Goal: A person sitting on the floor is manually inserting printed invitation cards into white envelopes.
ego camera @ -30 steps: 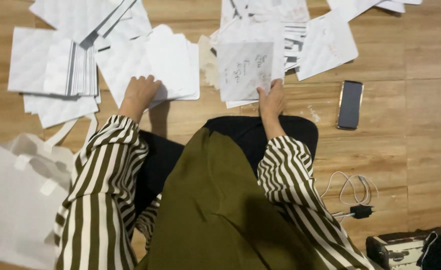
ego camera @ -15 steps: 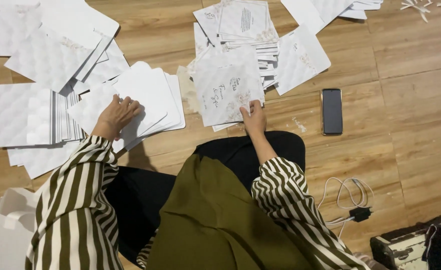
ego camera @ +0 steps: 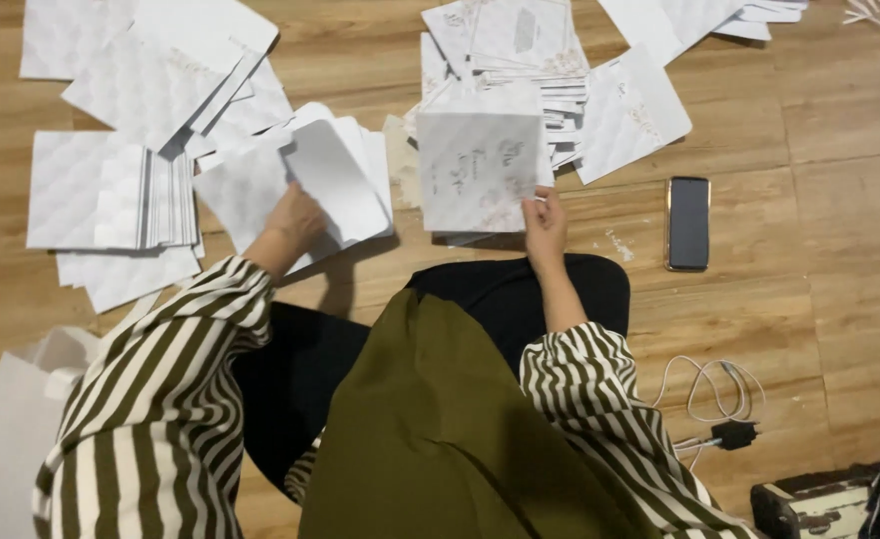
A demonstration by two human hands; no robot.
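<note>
Nearest, a white cable with a black plug (ego camera: 729,431) lies at right on the wooden floor (ego camera: 839,299). The right hand (ego camera: 546,226) pinches a white printed card (ego camera: 478,170) by its lower right corner, near a dark phone (ego camera: 688,223). The left hand (ego camera: 294,222) grips a blank white card (ego camera: 345,180) over the left pile; farther off, 1 card stack (ego camera: 520,50) lies beyond.

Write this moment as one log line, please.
left hand: lifting blank white card from pile | right hand: holding decorated card | phone: on wooden floor
</note>
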